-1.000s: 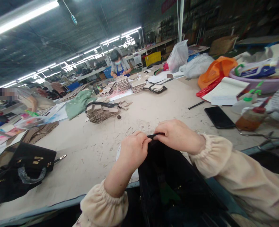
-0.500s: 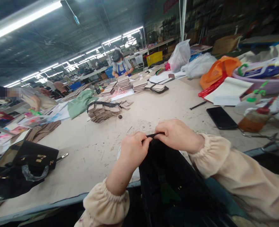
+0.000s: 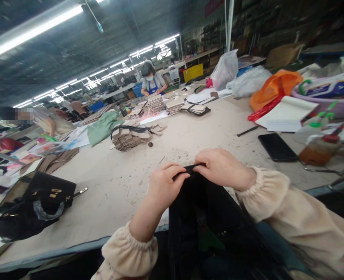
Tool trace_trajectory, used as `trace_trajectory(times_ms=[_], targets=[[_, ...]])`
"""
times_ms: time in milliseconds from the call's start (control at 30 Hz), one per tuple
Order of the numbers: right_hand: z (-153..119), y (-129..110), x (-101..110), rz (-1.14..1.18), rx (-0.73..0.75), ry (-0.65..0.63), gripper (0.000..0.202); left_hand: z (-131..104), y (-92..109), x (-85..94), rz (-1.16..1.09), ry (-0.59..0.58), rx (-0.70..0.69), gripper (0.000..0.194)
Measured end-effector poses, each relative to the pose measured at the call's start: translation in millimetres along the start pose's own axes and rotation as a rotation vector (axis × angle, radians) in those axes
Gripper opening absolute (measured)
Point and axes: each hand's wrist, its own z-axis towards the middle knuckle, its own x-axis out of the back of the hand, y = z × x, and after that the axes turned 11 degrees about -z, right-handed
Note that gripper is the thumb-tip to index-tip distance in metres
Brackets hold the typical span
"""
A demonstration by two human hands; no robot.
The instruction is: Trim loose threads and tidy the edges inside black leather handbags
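Observation:
A black bag (image 3: 186,217) hangs open at the table's front edge, its dark inside facing me. My left hand (image 3: 166,184) pinches the bag's upper rim between thumb and fingers. Just to the right, my right hand (image 3: 218,167) grips the same rim, thumb below and fingers curled over it. Only a short stretch of black edge shows between the two hands. Inside the bag, a green patch and small gold-coloured metal bits are dimly visible. On the table to the left lies another black handbag (image 3: 55,190) with gold fittings and a plastic-wrapped handle.
Bundled brown pieces (image 3: 128,138) lie mid-table near a green cloth (image 3: 103,126). A phone (image 3: 277,147), a bottle of brown liquid (image 3: 320,149) and a purple basin (image 3: 329,102) stand at right. Across the table, a co-worker (image 3: 153,81) handles stacked pieces (image 3: 156,103).
My left fingers have loosened and shifted a little along the rim, with thumb and fingers further apart. My right hand keeps its hold. The whole view has shifted slightly.

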Motion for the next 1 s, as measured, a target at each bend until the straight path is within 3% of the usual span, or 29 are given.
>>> trace_trajectory(times_ms=[433,600,800,1000], targets=[[-5.1,-2.3,0.6,-0.054,0.001,0.000,0.021,4.5,3.9,-5.7,0.122,-0.064,0.008,0.012],[-6.5,-1.0,3.3,0.061,0.092,0.063,0.023,5.2,3.9,-5.0,0.127,-0.092,0.002,0.014],[-2.0,-8.0,4.1,0.073,0.127,0.040,0.024,6.0,1.8,-2.9,0.097,-0.105,0.006,0.013],[2.4,-8.3,-0.8,0.042,0.110,0.017,0.024,3.5,1.4,-2.6,-0.040,0.001,0.039,0.005]])
